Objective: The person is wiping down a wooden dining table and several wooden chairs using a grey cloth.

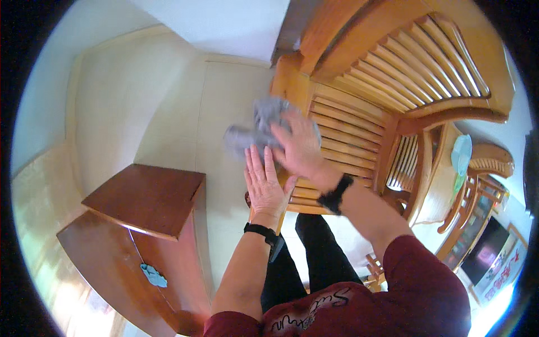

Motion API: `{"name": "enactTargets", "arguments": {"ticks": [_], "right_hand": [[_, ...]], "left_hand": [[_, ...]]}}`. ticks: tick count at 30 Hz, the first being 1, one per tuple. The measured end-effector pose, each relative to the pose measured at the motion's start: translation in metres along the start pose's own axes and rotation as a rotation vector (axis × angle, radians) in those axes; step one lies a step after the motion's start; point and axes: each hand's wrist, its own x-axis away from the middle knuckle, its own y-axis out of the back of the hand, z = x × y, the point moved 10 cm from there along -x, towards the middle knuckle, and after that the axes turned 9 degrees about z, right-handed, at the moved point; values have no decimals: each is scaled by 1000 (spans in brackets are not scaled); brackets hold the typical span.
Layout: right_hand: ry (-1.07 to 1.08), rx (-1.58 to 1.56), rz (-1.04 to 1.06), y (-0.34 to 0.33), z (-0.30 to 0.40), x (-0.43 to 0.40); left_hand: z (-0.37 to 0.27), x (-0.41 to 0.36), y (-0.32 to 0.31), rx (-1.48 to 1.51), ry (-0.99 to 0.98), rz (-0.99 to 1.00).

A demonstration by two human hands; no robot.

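A crumpled grey cloth (269,116) lies over the armrest of a slatted wooden bench (349,126). My right hand (299,141), blurred, presses on the cloth with its fingers bent into the fabric. Just below and to the left is my left hand (265,191), palm down over the front part of the armrest. Its fingers are stretched out and the thumb stands apart; the fingertips reach the cloth's lower edge. Nothing is held in the left hand. Much of the armrest is hidden beneath the hands and cloth.
A dark red-brown wooden cabinet (147,196) stands at the lower left, a light blue cloth (153,276) hanging on its front. White walls close in behind. At right, a pale blue bowl-like item (462,153) sits on a wooden table (438,185); a television (484,250) is farther off.
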Motion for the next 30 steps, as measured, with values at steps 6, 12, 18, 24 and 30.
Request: {"name": "enactTargets", "arguments": {"ticks": [6, 12, 18, 24, 30], "right_hand": [[-88, -175, -46, -3, -28, 32], [-506, -220, -103, -5, -141, -55], [-480, -231, -8, -11, -154, -76], [-438, -115, -164, -10, -78, 10], [-174, -42, -183, -20, 56, 120]], "left_hand": [[-11, 2, 3, -17, -70, 96], [-6, 0, -2, -80, -38, 142], [-11, 0, 2, 46, -184, 22], [-16, 4, 7, 226, -265, -64], [25, 26, 17, 432, -196, -37]]}}
